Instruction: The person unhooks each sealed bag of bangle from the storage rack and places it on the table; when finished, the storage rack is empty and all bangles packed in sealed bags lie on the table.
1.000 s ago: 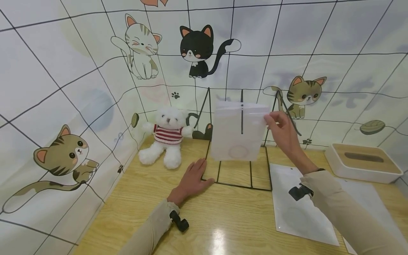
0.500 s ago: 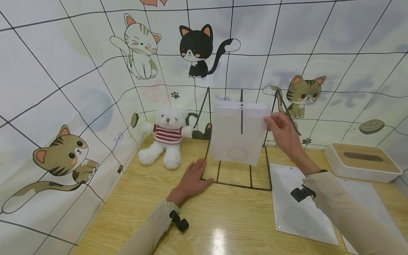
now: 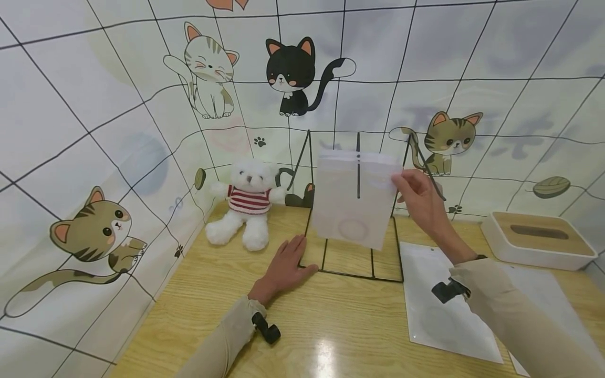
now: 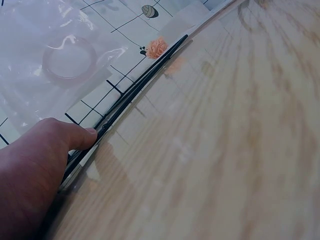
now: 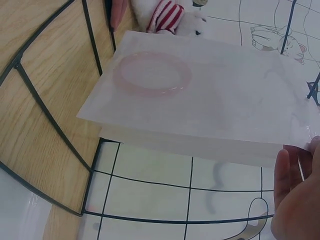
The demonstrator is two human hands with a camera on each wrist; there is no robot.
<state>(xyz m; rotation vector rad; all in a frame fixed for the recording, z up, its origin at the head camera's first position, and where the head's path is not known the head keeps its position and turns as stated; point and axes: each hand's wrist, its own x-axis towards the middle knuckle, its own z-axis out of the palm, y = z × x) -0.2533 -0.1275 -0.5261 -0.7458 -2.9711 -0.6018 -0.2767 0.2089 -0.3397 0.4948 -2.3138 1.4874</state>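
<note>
A translucent white bag (image 3: 350, 205) with a faint pink ring mark hangs on the middle prong of a black wire rack (image 3: 350, 273). The right hand (image 3: 423, 202) pinches the bag's upper right edge between thumb and fingers. In the right wrist view the bag (image 5: 225, 95) spreads out from the right hand (image 5: 300, 195), with a second layer showing beneath it. The left hand (image 3: 282, 268) lies flat, fingers extended, at the rack's front left corner. Its thumb touches the black wire in the left wrist view, where the hand (image 4: 40, 170) is partly cut off.
A white teddy bear (image 3: 249, 202) in a striped shirt sits behind the left hand. At the right are two flat white bags (image 3: 444, 315) under the right forearm and a white tissue box (image 3: 539, 241) with a wooden lid. A cat-print cloth covers the walls.
The bag's lower right corner has swung slightly down and forward, and the right hand has lowered a little with its edge. The left hand has stayed in place.
</note>
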